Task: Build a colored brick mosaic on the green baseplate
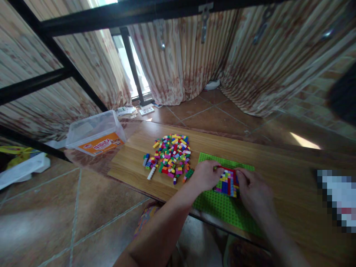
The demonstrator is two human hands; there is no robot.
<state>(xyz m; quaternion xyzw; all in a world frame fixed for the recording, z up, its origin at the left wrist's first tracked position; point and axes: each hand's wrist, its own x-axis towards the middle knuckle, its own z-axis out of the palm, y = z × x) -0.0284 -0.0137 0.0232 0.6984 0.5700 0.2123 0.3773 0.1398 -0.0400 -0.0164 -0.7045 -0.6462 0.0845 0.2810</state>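
A multicoloured panel of toy building bricks (228, 183) is on the green baseplate (214, 207), between my two hands. My left hand (207, 174) has its fingers closed on the panel's upper left edge. At the upper right edge, my right hand (254, 189) grips the same panel with bent fingers. Red, yellow, blue and purple bricks show across its surface. My fingers hide its corners, and whether its underside is attached to the baseplate I cannot tell. Left of the baseplate lies a pile of loose bricks (174, 155) in many colours.
A wooden table (133, 148) bears all the bricks. Beyond its left end stands a clear plastic box (91, 128) with an orange label. Papers (126, 112) lie on the tiled floor near the curtains (178, 63). Black metal bars (125, 18) cross above. A pixelated patch covers the right edge.
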